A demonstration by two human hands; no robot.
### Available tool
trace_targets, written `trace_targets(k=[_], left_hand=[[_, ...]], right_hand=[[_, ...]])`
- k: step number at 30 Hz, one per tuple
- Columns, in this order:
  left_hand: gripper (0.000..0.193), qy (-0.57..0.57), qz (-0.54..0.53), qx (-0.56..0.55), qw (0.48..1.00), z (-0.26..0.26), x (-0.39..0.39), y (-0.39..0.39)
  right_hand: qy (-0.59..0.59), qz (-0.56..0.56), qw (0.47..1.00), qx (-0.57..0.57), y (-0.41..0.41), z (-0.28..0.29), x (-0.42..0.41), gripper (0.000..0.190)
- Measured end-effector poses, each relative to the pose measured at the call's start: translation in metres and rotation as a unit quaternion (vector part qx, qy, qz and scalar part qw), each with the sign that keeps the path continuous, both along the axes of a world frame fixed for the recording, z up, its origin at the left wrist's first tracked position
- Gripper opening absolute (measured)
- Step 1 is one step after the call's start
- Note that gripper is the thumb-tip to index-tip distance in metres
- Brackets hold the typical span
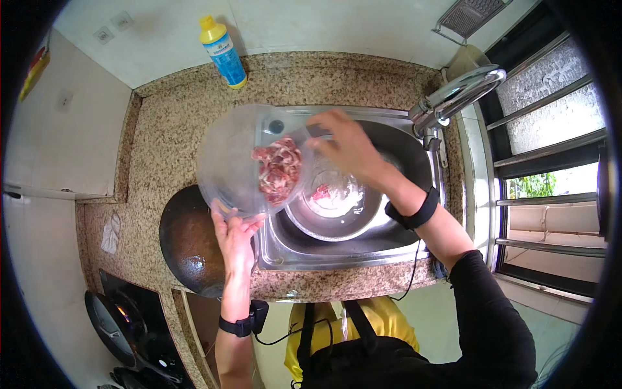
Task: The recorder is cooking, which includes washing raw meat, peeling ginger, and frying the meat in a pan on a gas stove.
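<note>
My left hand (236,238) grips the near rim of a translucent plastic bowl (228,150), held tilted over the left part of the sink. Raw, red-and-white meat pieces (281,170) lie in a heap at the bowl's right side. Blurred by motion, my right hand (347,143) is beside the bowl's right rim, thumb and fingers apart, with nothing seen between them. Whether it touches the rim is unclear. Below it, a round metal basin (335,231) with water stands in the sink; a small piece of meat (321,192) shows inside.
The stainless steel sink (340,262) is set in a speckled stone counter (165,126). A chrome faucet (427,112) rises at its far right corner. A dark wok (189,243) sits left of the sink. A blue-and-yellow bottle (223,56) stands by the wall; a cloth (111,233) lies left.
</note>
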State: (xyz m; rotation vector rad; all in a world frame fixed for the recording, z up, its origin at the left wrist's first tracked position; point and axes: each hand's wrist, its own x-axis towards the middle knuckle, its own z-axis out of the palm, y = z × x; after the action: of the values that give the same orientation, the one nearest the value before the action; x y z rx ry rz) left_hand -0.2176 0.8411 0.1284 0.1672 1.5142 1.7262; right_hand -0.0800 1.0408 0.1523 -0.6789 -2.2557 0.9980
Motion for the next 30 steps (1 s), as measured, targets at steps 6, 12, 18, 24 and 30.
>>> trace_targets(k=[6, 12, 18, 24, 30], left_hand=[[0.054, 0.021, 0.045, 0.011, 0.999, 0.019, -0.009, -0.006], [0.053, 0.022, 0.067, -0.011, 0.997, 0.030, -0.018, -0.020], [0.052, -0.021, 0.077, -0.025, 0.997, 0.027, -0.018, -0.028], [0.052, -0.002, 0.072, -0.021, 0.997, 0.024, -0.016, -0.030], [0.051, 0.007, 0.062, -0.023, 0.998, 0.026, -0.014, -0.028]], right_hand=[[-0.325, 0.043, 0.942, 0.065, 0.006, -0.163, 0.054, 0.044], [-0.422, 0.093, 0.902, -0.010, -0.048, -0.207, -0.006, 0.059], [-0.293, 0.191, 0.937, 0.015, -0.046, -0.229, -0.004, 0.024], [-0.516, 0.135, 0.823, 0.196, -0.026, -0.235, 0.025, 0.026], [-0.624, 0.096, 0.704, 0.324, -0.007, -0.210, 0.072, 0.034]])
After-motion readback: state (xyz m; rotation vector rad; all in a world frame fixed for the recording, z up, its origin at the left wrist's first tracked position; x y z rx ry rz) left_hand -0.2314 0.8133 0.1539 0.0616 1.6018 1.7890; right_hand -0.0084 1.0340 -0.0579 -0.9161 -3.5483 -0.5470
